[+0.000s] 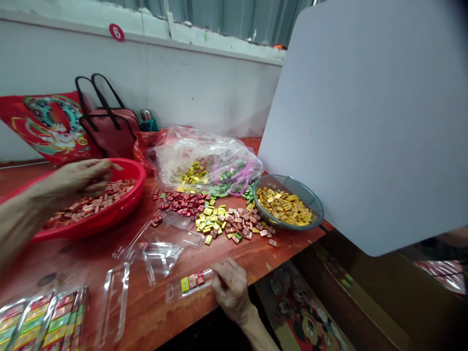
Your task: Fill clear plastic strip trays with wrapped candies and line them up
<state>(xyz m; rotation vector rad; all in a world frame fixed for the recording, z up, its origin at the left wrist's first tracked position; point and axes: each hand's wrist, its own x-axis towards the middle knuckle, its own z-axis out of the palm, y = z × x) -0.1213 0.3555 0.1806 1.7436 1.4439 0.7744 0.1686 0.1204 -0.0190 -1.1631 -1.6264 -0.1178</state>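
My left hand [86,178] hangs over the red basin [136,197], which holds many small pinkish-brown wrapped pieces [113,194]. Its fingers are bent together and slightly blurred; anything between them is too small to make out. At the table's front edge, my right hand [233,288] is closed on the right end of a clear plastic tray [173,292]. Inside this tray lie a yellow piece [185,284], a pinkish piece [192,280] and a red piece [200,277] in a row. My right fingers hide the tray's right end.
Loose red pieces [186,203], yellow pieces [210,219] and brown pieces [244,222] lie mid-table. Behind is a clear plastic bag [204,146]; right, a grey bowl [318,214] of golden pieces. Empty trays [161,256] and filled trays [44,319] lie left. A white board [365,122] blocks the right.
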